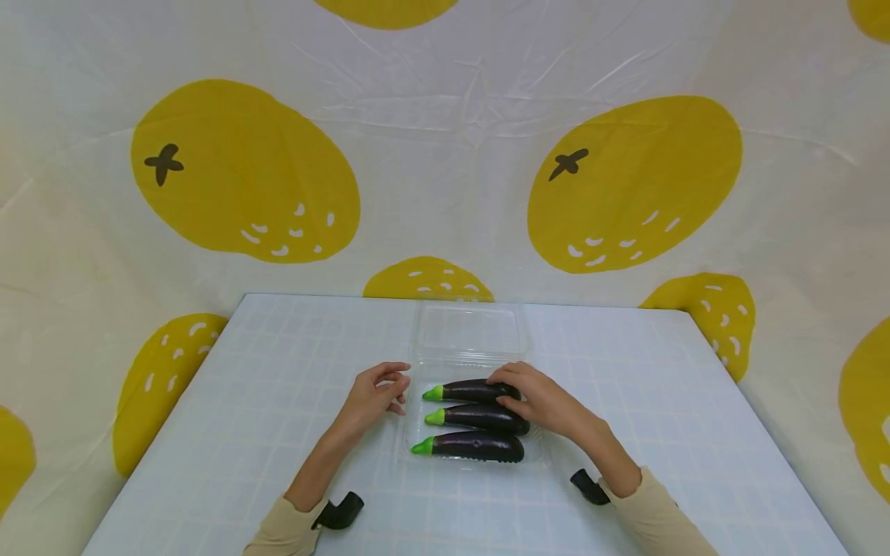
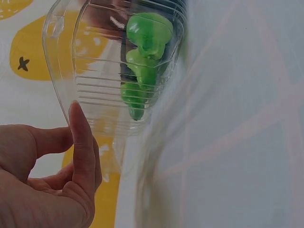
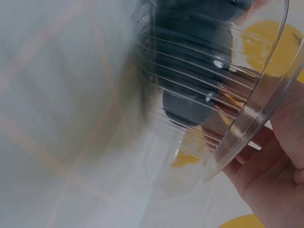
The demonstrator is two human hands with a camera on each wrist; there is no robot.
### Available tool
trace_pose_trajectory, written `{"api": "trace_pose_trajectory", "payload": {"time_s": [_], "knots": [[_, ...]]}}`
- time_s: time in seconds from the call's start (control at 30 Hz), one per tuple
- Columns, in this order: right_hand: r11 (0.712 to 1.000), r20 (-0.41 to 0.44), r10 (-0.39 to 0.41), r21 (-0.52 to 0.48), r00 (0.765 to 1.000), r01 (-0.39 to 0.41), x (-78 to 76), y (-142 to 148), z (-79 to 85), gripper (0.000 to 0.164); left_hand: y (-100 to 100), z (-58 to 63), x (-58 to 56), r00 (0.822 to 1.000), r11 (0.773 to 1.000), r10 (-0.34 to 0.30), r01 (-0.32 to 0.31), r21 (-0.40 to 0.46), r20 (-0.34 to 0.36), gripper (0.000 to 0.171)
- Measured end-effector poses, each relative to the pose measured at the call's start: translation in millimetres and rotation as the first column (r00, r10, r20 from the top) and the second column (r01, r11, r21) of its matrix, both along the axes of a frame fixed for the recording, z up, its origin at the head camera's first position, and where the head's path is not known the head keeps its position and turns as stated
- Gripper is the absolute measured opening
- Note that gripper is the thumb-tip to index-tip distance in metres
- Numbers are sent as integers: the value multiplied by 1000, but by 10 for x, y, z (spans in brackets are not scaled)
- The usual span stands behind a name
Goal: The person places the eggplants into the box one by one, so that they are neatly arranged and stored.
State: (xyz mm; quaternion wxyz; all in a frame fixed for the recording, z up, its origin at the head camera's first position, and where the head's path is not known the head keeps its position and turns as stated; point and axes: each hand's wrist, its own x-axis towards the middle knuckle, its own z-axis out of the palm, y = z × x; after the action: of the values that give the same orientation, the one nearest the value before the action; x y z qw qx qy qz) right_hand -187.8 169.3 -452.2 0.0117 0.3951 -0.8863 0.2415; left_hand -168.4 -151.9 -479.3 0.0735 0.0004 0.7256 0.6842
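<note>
A clear plastic clamshell container [image 1: 473,367] stands on the table with its lid [image 1: 473,328] folded back. Inside lie three dark purple eggplants with green stems to the left: a far one [image 1: 466,391], a middle one [image 1: 480,418] and a near one [image 1: 480,446]. My right hand [image 1: 538,394] reaches over the right wall and grips the blunt end of the far eggplant between fingers and thumb. Beside the left wall is my left hand [image 1: 378,398], loosely bent and holding nothing. In the left wrist view a fingertip [image 2: 75,111] is at the container's rim; contact is unclear.
A pale checked cloth [image 1: 695,463] covers the table. Behind it hangs a white sheet [image 1: 445,177] with large yellow fruit prints. Black wrist mounts [image 1: 341,511] show at both sleeves.
</note>
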Motion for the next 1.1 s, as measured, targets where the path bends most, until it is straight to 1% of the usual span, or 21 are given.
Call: {"api": "trace_pose_trajectory", "payload": {"time_s": [0.07,0.17,0.27,0.33,0.47,0.57,0.7,0.8,0.9,1.1], "knots": [[1000,1,-2,-27,1000,2,-3,22,-7,25,2,0,4,1000,1000,5,-5,-9,3,36],[996,-27,4,-93,1000,-6,-12,73,-24,25,11,4,-1,1000,1000,15,-15,-18,12,35],[985,-54,7,-169,998,-16,-23,124,-31,25,22,12,-8,999,999,28,-28,-23,15,34],[977,-56,-1,-212,998,-11,-29,152,-33,25,26,15,-15,999,999,37,-36,-27,16,34],[966,-51,-51,-256,997,36,-44,196,-53,26,32,26,-36,998,997,53,-52,-60,23,34],[958,-69,-101,-277,992,78,-63,225,-79,27,42,41,-55,997,993,68,-66,-94,20,34],[941,-116,-173,-314,978,129,-100,255,-112,28,53,35,-95,996,988,87,-87,-130,-8,34],[923,-127,-225,-345,966,170,-140,275,-134,29,58,21,-138,995,985,98,-100,-140,-20,35],[902,-109,-271,-375,956,213,-189,296,-154,31,62,25,-179,994,981,104,-108,-163,-31,36],[860,-52,-329,-428,943,277,-278,323,-191,36,76,50,-275,992,973,120,-124,-197,-33,40]]}}
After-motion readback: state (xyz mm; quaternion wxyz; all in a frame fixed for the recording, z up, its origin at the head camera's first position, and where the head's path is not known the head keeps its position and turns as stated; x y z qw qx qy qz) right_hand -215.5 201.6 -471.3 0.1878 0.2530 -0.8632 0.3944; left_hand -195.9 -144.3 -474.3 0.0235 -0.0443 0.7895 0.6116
